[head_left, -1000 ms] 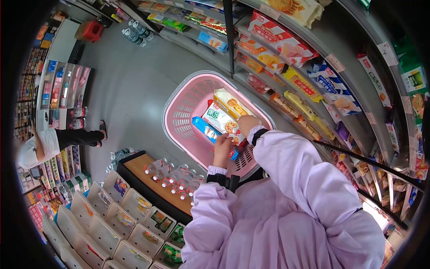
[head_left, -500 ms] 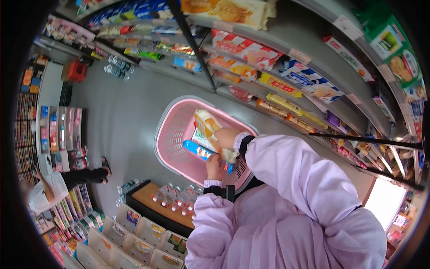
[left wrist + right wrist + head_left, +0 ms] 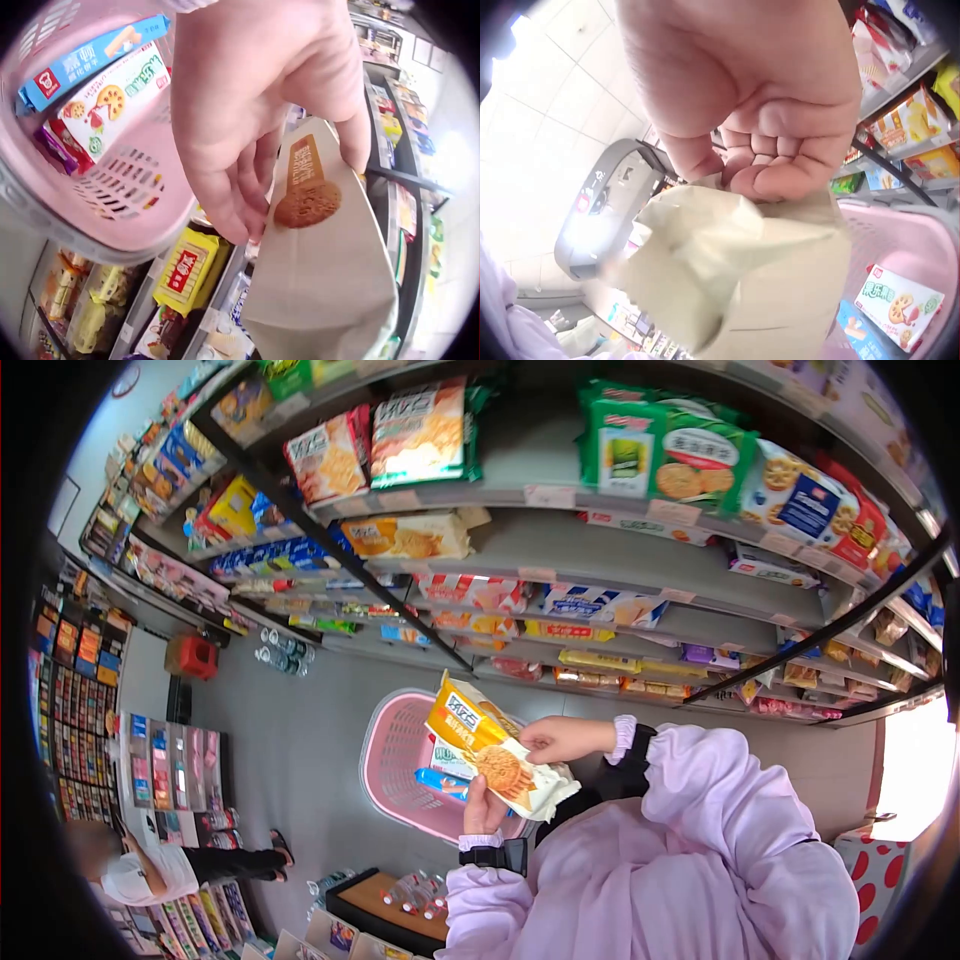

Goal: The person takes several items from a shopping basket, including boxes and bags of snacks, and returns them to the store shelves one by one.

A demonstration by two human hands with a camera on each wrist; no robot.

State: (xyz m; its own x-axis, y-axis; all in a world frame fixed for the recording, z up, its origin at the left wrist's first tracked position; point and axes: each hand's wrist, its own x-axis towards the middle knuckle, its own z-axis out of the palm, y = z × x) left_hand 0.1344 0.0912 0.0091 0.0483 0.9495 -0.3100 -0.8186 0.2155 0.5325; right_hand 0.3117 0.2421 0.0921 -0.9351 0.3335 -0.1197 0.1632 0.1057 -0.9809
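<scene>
A yellow and cream cookie bag (image 3: 465,732) with a big round cookie printed on it is held up over the pink basket (image 3: 378,765). My left hand (image 3: 484,810) grips its lower side, thumb on one face and fingers on the other, as the left wrist view shows. At the crumpled end of the bag, my right hand (image 3: 572,740) pinches the wrapper between thumb and curled fingers. Inside the basket lie a long blue biscuit pack (image 3: 94,61) and a white biscuit box (image 3: 112,105) with fruit cookies printed on it, side by side.
Snack shelves (image 3: 560,550) curve along the far side, packed with biscuits. A person in a white top (image 3: 150,870) stands at the left. Water bottles (image 3: 415,890) stand on a wooden-topped counter beside my left arm, with more bottles (image 3: 285,652) on the floor farther off.
My right hand took hold of the cookie bag in the basket and raised it. My left hand left the blue pack and now grips the bag too. The head view has tilted up towards the shelves.
</scene>
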